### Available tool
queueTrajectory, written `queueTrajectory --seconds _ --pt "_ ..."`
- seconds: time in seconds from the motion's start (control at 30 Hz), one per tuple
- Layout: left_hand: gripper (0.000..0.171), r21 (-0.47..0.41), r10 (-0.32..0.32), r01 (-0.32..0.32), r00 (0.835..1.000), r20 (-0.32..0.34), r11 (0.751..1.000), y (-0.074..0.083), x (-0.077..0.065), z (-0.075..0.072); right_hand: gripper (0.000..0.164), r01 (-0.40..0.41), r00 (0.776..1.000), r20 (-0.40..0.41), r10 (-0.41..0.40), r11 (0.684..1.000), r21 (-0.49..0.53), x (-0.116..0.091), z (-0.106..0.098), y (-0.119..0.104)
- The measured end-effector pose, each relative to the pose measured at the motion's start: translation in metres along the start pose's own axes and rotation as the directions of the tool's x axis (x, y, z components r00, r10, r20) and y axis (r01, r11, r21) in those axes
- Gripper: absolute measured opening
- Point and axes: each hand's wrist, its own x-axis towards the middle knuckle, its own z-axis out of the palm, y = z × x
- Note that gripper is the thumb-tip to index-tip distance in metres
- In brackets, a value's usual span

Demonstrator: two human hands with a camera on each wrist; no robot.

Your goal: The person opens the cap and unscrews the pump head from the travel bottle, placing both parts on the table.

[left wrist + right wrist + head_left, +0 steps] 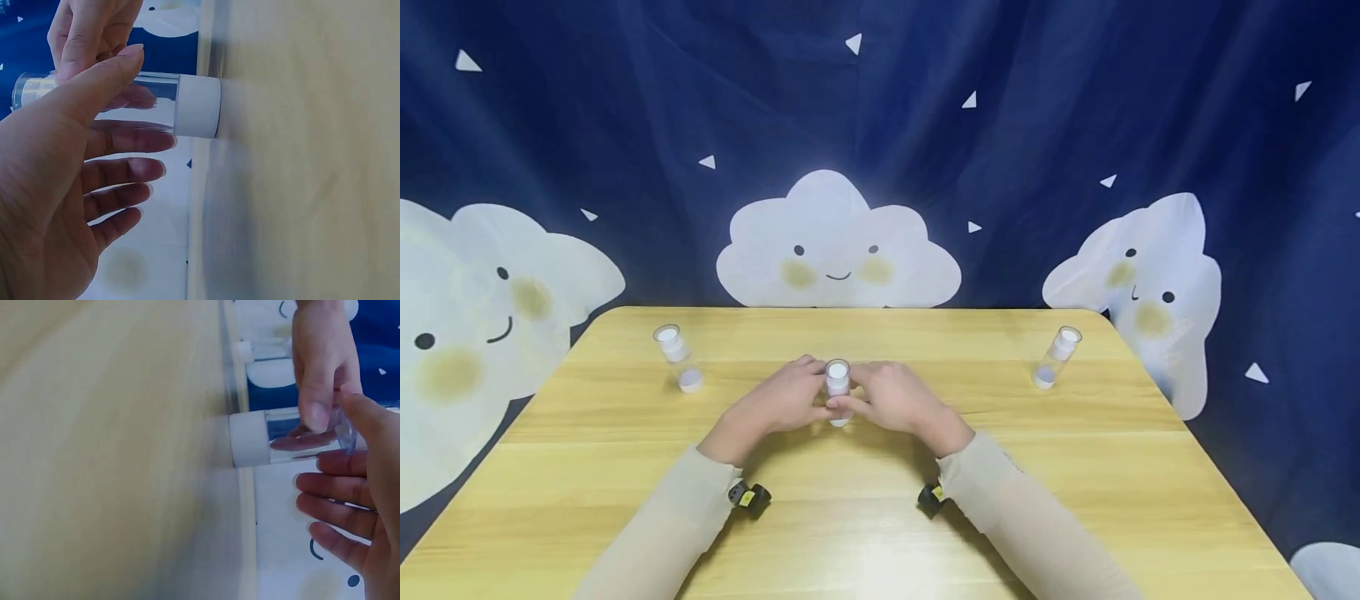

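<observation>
Two-handed, pinches a clear bottle (838, 383), upright on a wooden table (865, 508), between the thumb and index finger of the left hand (786, 398) and those of the right hand (898, 398). Holds the remaining fingers slightly spread, above the level of the white base (200, 106). Shows a second bottle (678, 357) well left of the left fingers, a third bottle (1057, 358) well right of the right ones.

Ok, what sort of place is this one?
Probably an indoor recording setup, though I can't be sure: navy cloud-print fabric hangs behind a wood-grain table, and a small black device sits at the left cuff.
</observation>
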Motion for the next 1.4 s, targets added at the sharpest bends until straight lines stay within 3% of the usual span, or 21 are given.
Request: queueTrajectory --seconds 0.23,0.43,0.73,1.0,1.27,1.4 --pt "0.053 -0.003 0.009 -0.009 1.0 -0.007 1.0 0.005 -0.008 0.003 0.047 -0.041 0.999 -0.005 0.042 0.999 0.032 -0.005 0.003 -0.007" --pt "0.054 -0.006 0.009 -0.009 1.0 -0.005 1.0 0.009 -0.007 0.004 0.043 -0.078 0.996 -0.032 0.081 0.995 0.066 -0.009 0.001 -0.009" --pt "0.071 -0.068 -0.067 0.066 0.998 -0.015 0.995 0.022 -0.018 0.026 0.04 -0.06 0.998 -0.033 0.061 0.997 0.046 -0.023 0.01 -0.016" --pt "0.058 -0.07 -0.078 0.077 0.997 -0.017 0.995 0.029 -0.021 0.039 0.038 0.004 1.0 -0.021 -0.004 1.0 0.006 -0.04 0.012 -0.009" --pt "0.058 -0.063 -0.055 0.053 0.998 -0.029 0.997 0.025 -0.014 0.034 0.043 -0.037 0.999 -0.023 0.038 0.998 0.045 -0.037 0.004 -0.008" --pt "0.061 -0.063 -0.081 0.08 0.996 -0.021 0.995 0.027 -0.017 0.037 0.044 -0.033 0.999 -0.017 0.034 0.997 0.063 -0.038 0.005 -0.011"
